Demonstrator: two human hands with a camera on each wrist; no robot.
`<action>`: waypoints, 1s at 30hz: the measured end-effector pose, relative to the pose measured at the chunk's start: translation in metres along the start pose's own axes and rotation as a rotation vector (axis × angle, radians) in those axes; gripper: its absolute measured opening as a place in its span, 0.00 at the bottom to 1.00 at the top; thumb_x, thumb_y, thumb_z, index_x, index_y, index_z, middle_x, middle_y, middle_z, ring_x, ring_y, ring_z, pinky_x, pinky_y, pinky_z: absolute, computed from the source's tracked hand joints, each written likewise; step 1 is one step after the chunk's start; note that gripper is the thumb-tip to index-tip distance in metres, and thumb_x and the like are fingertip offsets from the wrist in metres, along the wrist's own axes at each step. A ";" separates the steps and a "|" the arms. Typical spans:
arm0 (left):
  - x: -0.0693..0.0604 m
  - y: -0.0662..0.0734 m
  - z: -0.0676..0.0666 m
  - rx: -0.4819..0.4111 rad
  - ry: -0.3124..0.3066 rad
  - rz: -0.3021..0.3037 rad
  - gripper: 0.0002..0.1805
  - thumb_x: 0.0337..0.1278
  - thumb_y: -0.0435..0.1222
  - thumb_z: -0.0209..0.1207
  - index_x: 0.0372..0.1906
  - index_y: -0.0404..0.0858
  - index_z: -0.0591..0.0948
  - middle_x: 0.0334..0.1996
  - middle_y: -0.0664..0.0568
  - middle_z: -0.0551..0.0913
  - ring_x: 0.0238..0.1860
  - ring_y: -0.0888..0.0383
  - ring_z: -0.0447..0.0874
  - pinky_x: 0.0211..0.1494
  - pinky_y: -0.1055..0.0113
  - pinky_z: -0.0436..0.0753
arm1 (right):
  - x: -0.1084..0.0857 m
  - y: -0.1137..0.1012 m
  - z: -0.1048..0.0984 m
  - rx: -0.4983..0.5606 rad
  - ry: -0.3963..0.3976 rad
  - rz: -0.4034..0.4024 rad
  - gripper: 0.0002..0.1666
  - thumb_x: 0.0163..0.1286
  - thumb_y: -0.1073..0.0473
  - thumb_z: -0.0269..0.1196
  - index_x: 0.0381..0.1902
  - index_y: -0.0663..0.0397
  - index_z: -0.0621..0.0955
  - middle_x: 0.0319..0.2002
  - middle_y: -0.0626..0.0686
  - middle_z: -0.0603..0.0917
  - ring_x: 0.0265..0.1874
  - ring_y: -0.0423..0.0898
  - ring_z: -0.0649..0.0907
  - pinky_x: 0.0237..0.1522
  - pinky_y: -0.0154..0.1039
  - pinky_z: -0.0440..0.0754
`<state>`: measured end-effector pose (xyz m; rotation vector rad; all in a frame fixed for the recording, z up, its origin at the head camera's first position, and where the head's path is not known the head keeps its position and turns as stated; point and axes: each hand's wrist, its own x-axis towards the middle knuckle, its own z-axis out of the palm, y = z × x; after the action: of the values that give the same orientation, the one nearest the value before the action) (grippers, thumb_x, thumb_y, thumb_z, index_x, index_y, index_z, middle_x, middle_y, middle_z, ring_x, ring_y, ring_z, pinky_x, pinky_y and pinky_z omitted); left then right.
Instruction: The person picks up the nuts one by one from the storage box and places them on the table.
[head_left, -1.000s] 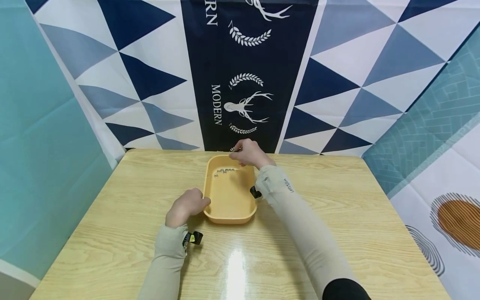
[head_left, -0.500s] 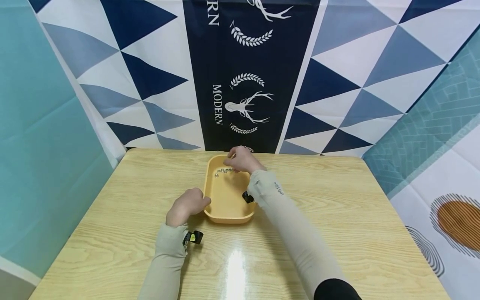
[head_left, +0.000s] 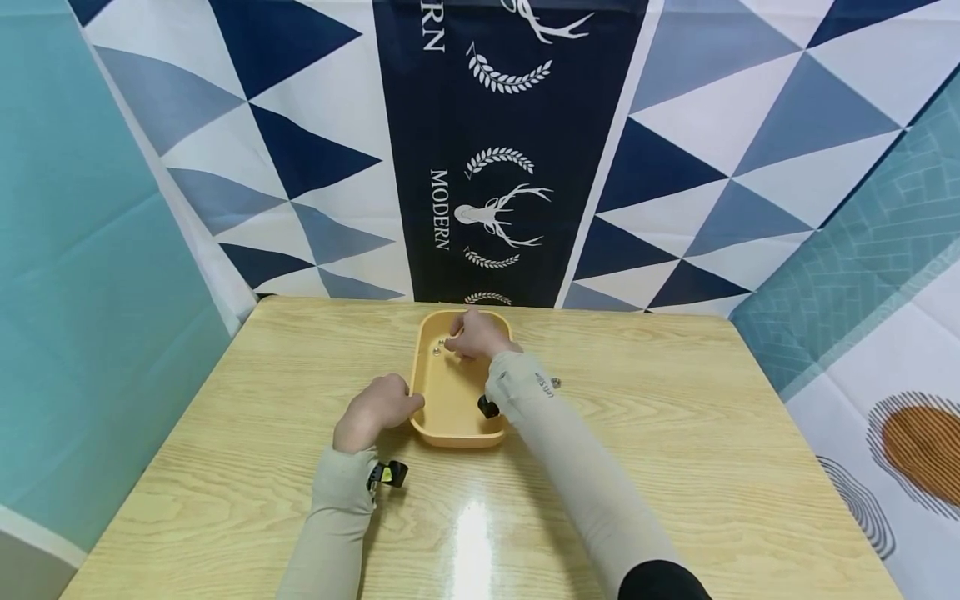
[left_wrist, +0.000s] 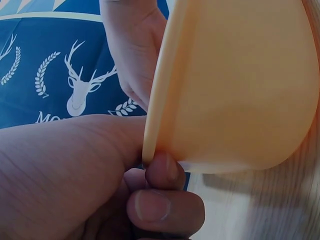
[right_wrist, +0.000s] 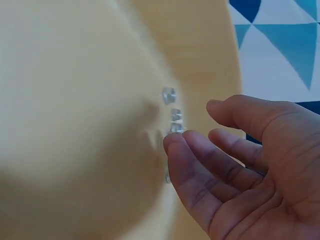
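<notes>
An orange-yellow tray (head_left: 448, 404) stands on the table. My left hand (head_left: 378, 412) grips its left rim, with the thumb and curled fingers on the wall (left_wrist: 240, 90) in the left wrist view. Over the tray's far part is my right hand (head_left: 482, 337), its fingers bent and the thumb apart from them. In the right wrist view, several small shiny clear pieces (right_wrist: 169, 95) lie in a row along the tray's edge, right by the fingertips (right_wrist: 175, 140); the fingers partly hide some. No piece shows between thumb and fingers.
One small shiny piece (head_left: 556, 382) lies on the wooden table (head_left: 660, 433), just right of my right sleeve. A patterned cloth (head_left: 480, 125) hangs behind the table's far edge. Black wrist devices (head_left: 395, 474) sit at both cuffs.
My right hand has moved from above the tray's far rim down and left toward the small pieces. The piece on the table has come into view beside the sleeve. My left hand keeps its grip.
</notes>
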<state>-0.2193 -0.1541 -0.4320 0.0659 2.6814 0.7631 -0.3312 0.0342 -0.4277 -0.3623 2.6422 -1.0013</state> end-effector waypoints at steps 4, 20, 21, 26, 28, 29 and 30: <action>0.002 0.000 0.000 -0.009 0.000 0.021 0.19 0.63 0.43 0.54 0.16 0.45 0.66 0.14 0.57 0.63 0.16 0.60 0.58 0.21 0.68 0.59 | 0.002 0.003 0.007 -0.015 -0.011 -0.011 0.09 0.65 0.62 0.67 0.41 0.61 0.81 0.28 0.62 0.89 0.25 0.52 0.89 0.25 0.31 0.78; 0.003 0.002 0.002 -0.003 -0.010 0.028 0.20 0.65 0.42 0.54 0.17 0.44 0.67 0.14 0.56 0.64 0.15 0.60 0.59 0.20 0.68 0.61 | 0.014 0.000 0.019 -0.076 -0.013 -0.044 0.09 0.66 0.61 0.70 0.41 0.60 0.84 0.21 0.50 0.86 0.19 0.39 0.81 0.34 0.31 0.78; 0.003 0.002 0.002 -0.001 -0.009 0.027 0.20 0.65 0.42 0.54 0.17 0.44 0.67 0.14 0.56 0.64 0.16 0.60 0.60 0.21 0.68 0.61 | 0.015 0.000 0.020 -0.084 -0.018 -0.049 0.09 0.67 0.61 0.69 0.41 0.60 0.85 0.22 0.51 0.87 0.19 0.39 0.81 0.34 0.31 0.78; 0.004 0.001 0.002 -0.003 0.013 0.033 0.18 0.64 0.41 0.54 0.17 0.44 0.70 0.15 0.56 0.66 0.16 0.60 0.61 0.20 0.68 0.61 | 0.017 -0.004 0.024 -0.145 -0.051 -0.078 0.06 0.67 0.62 0.68 0.39 0.59 0.86 0.25 0.50 0.87 0.21 0.39 0.79 0.30 0.30 0.77; 0.004 0.000 0.002 -0.012 0.014 0.029 0.17 0.64 0.41 0.54 0.18 0.43 0.71 0.15 0.55 0.66 0.16 0.60 0.62 0.20 0.68 0.61 | 0.018 -0.005 0.026 -0.169 -0.062 -0.093 0.05 0.66 0.63 0.68 0.37 0.59 0.87 0.26 0.50 0.85 0.22 0.39 0.78 0.28 0.30 0.76; 0.004 0.000 0.002 -0.015 0.010 0.023 0.17 0.64 0.41 0.54 0.18 0.43 0.72 0.15 0.55 0.66 0.16 0.60 0.62 0.20 0.68 0.61 | 0.018 -0.006 0.026 -0.172 -0.067 -0.097 0.04 0.65 0.64 0.68 0.36 0.59 0.87 0.27 0.50 0.85 0.23 0.39 0.78 0.28 0.30 0.76; 0.004 -0.001 0.002 -0.018 0.008 0.019 0.17 0.65 0.41 0.54 0.19 0.43 0.72 0.15 0.55 0.66 0.16 0.60 0.61 0.20 0.68 0.61 | 0.019 -0.007 0.027 -0.180 -0.068 -0.103 0.04 0.65 0.64 0.68 0.36 0.59 0.87 0.28 0.50 0.85 0.23 0.40 0.78 0.28 0.30 0.76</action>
<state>-0.2225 -0.1531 -0.4356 0.0833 2.6850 0.7947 -0.3381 0.0064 -0.4459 -0.5671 2.6819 -0.7665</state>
